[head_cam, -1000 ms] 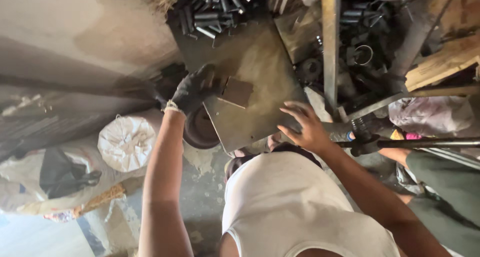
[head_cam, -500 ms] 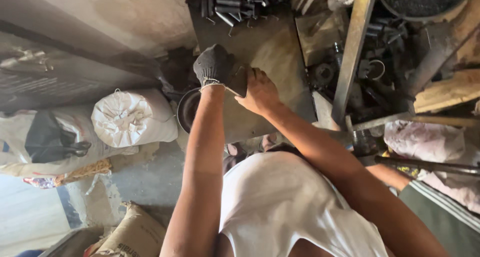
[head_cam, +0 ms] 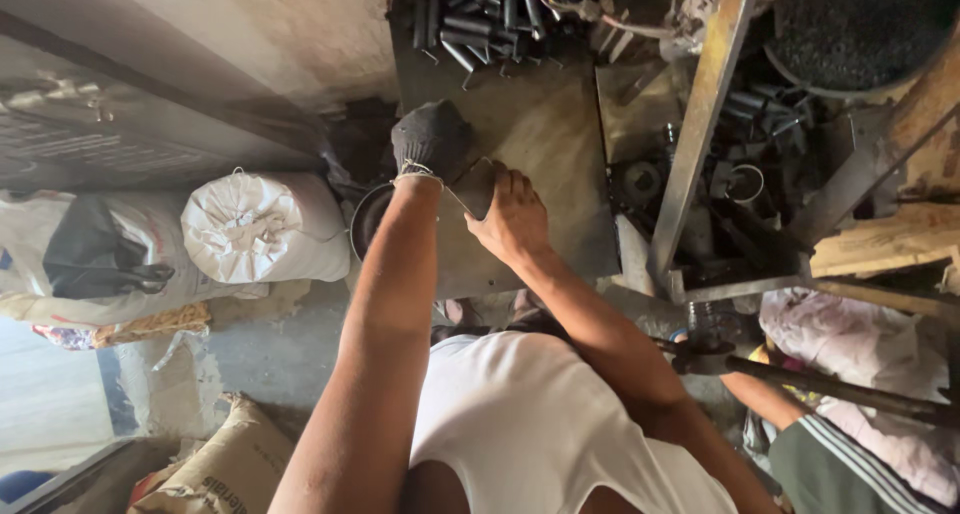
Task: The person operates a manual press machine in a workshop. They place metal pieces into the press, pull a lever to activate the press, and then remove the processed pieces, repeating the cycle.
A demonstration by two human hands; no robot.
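My left hand (head_cam: 430, 139) wears a dark knit glove and grips a small flat metal piece (head_cam: 476, 186) over a large dark metal plate (head_cam: 540, 124). My bare right hand (head_cam: 515, 219) rests right beside it, fingers on the same metal piece and touching the plate. Both arms reach forward over my white sleeveless shirt. A round dark bowl-like rim (head_cam: 368, 219) sits just left of the plate, partly hidden by my left forearm.
Several short dark metal tubes (head_cam: 470, 19) lie piled at the plate's far end. An angle-iron bar (head_cam: 700, 124) crosses right of it over scrap parts. White tied sacks (head_cam: 260, 229) lie at left. Another person's arm (head_cam: 770, 399) holds a long rod (head_cam: 830, 389) at lower right.
My right hand moved from the plate's near edge up to the metal piece beside my left hand. The view shifted, bringing both hands together at the plate's left side.
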